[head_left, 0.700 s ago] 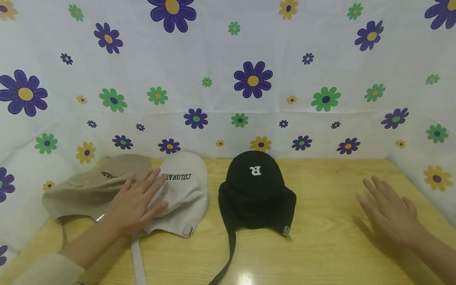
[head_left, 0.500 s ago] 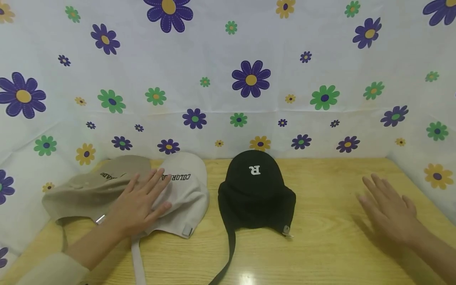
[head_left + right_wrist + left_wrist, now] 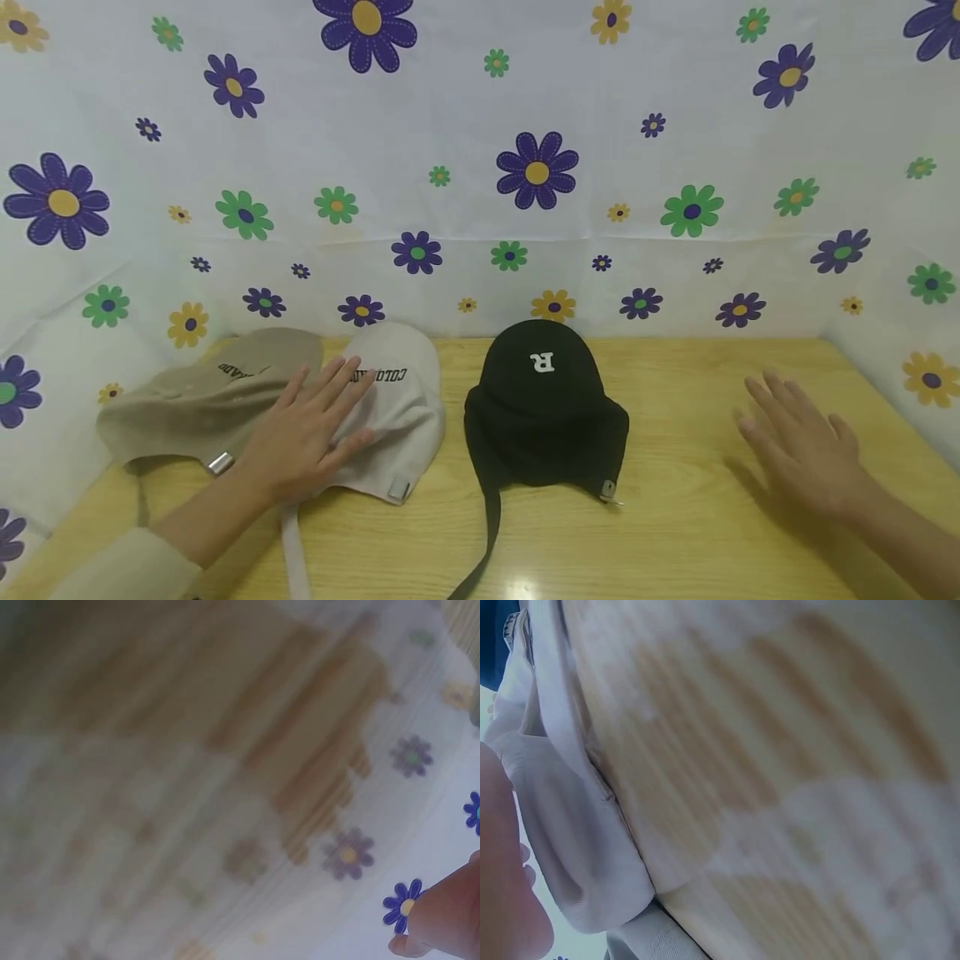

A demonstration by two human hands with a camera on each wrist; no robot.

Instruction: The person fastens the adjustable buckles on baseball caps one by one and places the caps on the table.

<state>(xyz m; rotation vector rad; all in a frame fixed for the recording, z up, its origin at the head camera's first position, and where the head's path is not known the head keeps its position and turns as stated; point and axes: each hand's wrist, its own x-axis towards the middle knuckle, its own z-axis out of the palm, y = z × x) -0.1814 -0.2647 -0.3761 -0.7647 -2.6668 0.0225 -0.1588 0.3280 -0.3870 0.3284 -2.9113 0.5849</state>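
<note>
Three caps lie in a row on the wooden table. A tan cap (image 3: 172, 421) is at the left, and an off-white cap (image 3: 401, 417) with dark COLORADO lettering sits beside it. Near the middle rests a black cap (image 3: 543, 433) bearing a white letter R. My left hand (image 3: 307, 442), fingers straight, is over the off-white cap's left part and the tan cap's right edge. The left wrist view has this hand (image 3: 506, 870) at its left edge beside pale cap fabric (image 3: 577, 832); contact cannot be judged. Over the table's right side, my right hand (image 3: 806, 454) holds nothing, its fingers extended.
Each cap has a strap hanging toward the front, such as the black strap (image 3: 487, 542). The wooden table (image 3: 660, 542) meets a white flower-print cloth (image 3: 465, 108) at the back and along both sides.
My left hand has drifted slightly right, further over the off-white cap. My right hand has shifted a little left. The caps stay in place while the head view moves slightly.
</note>
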